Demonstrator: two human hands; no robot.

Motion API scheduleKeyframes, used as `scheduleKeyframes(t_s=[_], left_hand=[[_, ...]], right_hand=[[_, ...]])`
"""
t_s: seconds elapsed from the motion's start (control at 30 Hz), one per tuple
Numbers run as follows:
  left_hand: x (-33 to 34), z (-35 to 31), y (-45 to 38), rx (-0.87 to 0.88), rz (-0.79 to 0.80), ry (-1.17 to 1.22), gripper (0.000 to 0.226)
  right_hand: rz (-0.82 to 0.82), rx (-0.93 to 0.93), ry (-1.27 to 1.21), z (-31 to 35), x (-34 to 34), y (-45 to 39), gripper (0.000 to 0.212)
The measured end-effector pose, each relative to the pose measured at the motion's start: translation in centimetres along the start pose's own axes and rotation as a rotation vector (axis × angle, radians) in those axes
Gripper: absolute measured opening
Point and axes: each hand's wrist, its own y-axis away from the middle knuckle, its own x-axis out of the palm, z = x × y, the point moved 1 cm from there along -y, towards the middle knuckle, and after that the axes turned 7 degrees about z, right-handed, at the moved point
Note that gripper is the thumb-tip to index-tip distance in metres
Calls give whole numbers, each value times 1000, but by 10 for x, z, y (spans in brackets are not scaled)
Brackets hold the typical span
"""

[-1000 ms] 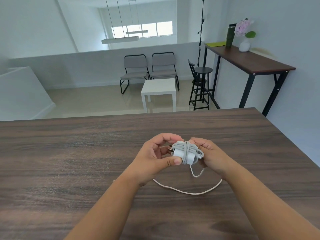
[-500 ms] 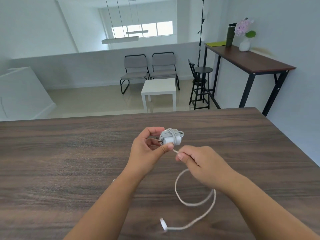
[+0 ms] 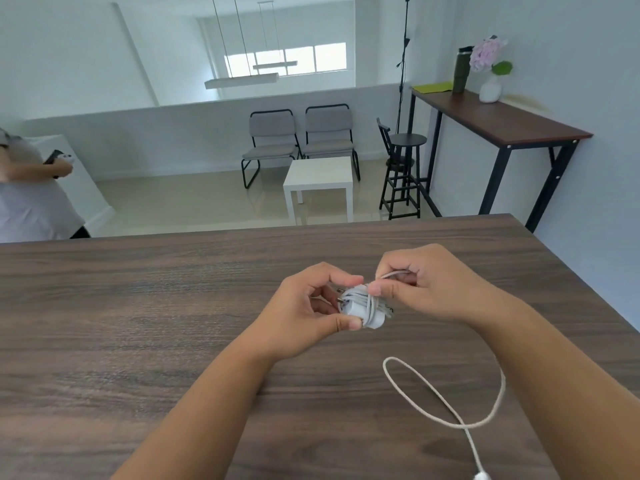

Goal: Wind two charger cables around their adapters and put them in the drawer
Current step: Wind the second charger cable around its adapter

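A white charger adapter (image 3: pixel 360 308) with several turns of white cable wound round it is held just above the dark wooden table (image 3: pixel 138 323). My left hand (image 3: pixel 304 317) pinches the adapter at its plug end between thumb and fingers. My right hand (image 3: pixel 426 285) grips the cable right beside the adapter, thumb pressing on the wound turns. The loose cable tail (image 3: pixel 446 403) forms a loop on the table under my right forearm, and its connector end (image 3: pixel 481 476) lies at the bottom edge. No second charger or drawer shows.
Beyond the table's far edge stand a white side table (image 3: pixel 318 178), two grey chairs (image 3: pixel 301 140) and a black stool (image 3: pixel 401 168). A high desk (image 3: pixel 502 119) with a bottle and flower vase lines the right wall. A person (image 3: pixel 31 188) stands at the far left.
My right hand has come back up from below the adapter to beside it, carrying cable over it. The loose tail has shortened and shifted right. A person has come into view at the left.
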Motion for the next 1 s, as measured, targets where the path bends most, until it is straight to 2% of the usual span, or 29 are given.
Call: scheduleKeyframes(t_s=[0.07, 0.17, 0.27, 0.37, 0.5, 0.6, 0.67, 0.73, 0.8, 0.93, 1.0], left_hand=[[0, -2, 1, -15, 26, 76, 45], [2, -4, 4, -4, 82, 183, 46], [4, -7, 5, 4, 97, 263, 46], [6, -8, 4, 7, 69, 348, 45], [9, -4, 2, 21, 24, 433, 45], [12, -2, 1, 43, -24, 518, 49], [14, -1, -1, 54, -69, 543, 47], [15, 1, -2, 58, -125, 551, 44], [15, 5, -4, 34, -195, 524, 46], [14, 13, -6, -29, -292, 376, 49], [11, 17, -6, -52, -315, 290, 49]], right_hand=[[1, 10, -181, -5, 2, -1, 27], [2, 28, -301, -13, 8, -3, 35], [38, 54, -471, -18, 18, -2, 33], [55, 96, -683, -19, 35, 2, 36], [40, 200, -852, -17, 55, 2, 22], [49, 275, -992, -9, 68, 3, 21], [50, 331, -1042, -6, 77, 5, 32], [42, 351, -1022, -4, 85, 6, 38], [11, 330, -897, -2, 86, 6, 37], [-30, 247, -245, 3, 82, 11, 29], [-16, 211, -88, 8, 75, 16, 25]])
